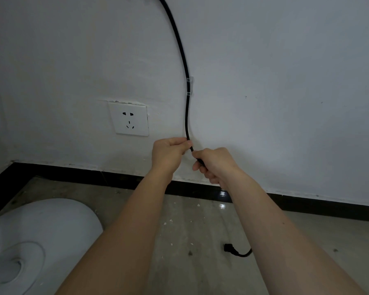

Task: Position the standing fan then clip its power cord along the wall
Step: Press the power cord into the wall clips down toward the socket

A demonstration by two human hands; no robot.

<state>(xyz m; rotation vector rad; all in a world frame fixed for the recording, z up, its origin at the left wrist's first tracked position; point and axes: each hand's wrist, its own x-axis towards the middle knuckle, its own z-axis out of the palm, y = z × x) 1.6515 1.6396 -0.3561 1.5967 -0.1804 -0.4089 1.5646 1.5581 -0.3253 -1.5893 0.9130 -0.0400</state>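
**Forearms stretched toward a clipped cord**

Two bare forearms are extended from the bottom edge toward the white wall (285, 81). The black power cord (184, 60) is pinched between thumb and fingers of the left hand (168, 153). Just below, it is gripped by the curled fingers of the right hand (213, 165). Above the hands, the cord is held to the wall by two clear clips (189, 81), right of a white socket (128, 119). Its plug (228, 247) is seen on the floor (190, 231), and a white rounded base (36, 237) at lower left.
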